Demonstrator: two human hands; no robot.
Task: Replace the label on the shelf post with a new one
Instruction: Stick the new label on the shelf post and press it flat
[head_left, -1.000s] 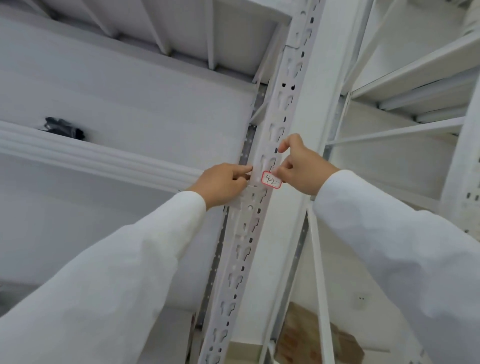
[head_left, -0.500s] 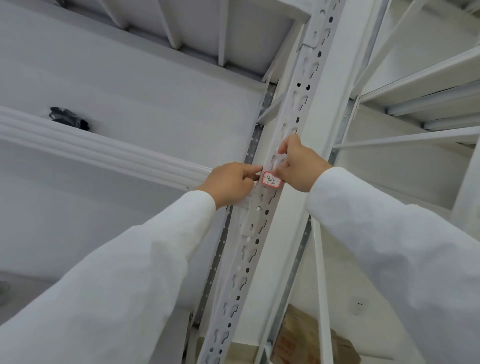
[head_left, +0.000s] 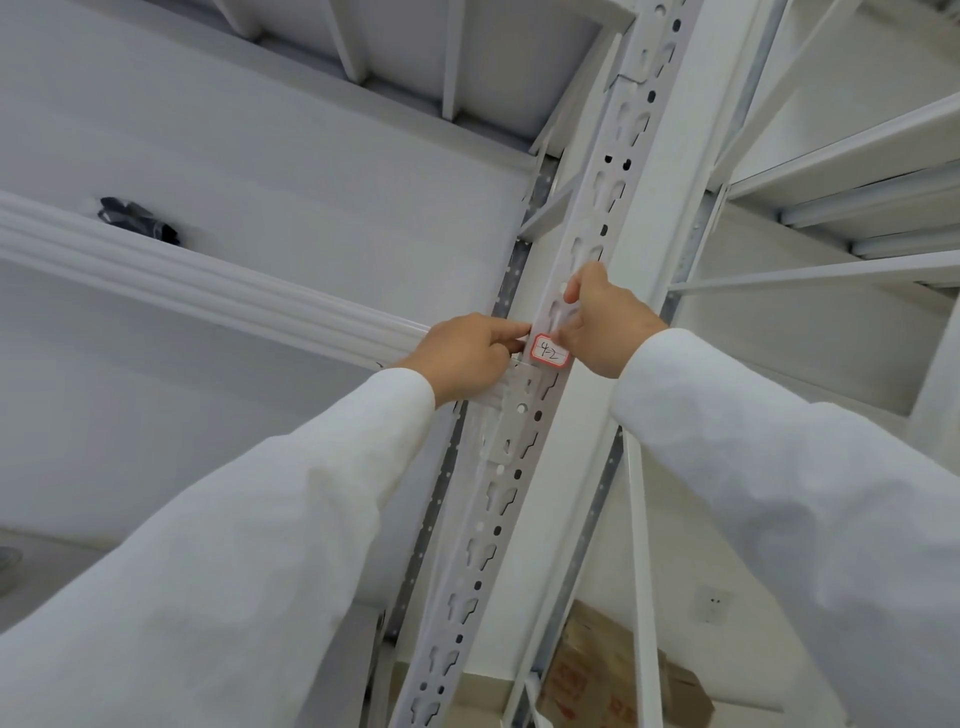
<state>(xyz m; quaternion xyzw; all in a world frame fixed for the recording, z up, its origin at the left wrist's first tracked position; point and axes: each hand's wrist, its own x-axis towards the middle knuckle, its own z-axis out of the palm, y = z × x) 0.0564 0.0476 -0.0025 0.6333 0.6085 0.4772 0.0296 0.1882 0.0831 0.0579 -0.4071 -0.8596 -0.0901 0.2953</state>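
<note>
White label: red-bordered paper sticker (head_left: 549, 352) marked "4-2", on the perforated white metal shelf post (head_left: 597, 208).
Left hand (head_left: 462, 353): I see fingertips pinching its left edge.
Right hand (head_left: 605, 325): fingers pressing its right edge.

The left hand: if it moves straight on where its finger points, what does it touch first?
Most likely the label, just beyond the left hand; its fingertip seems already at the label's edge.

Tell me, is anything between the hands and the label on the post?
Nothing visible. The left hand touches the label at its left edge, the right hand at its right, on the shelf post.
</note>
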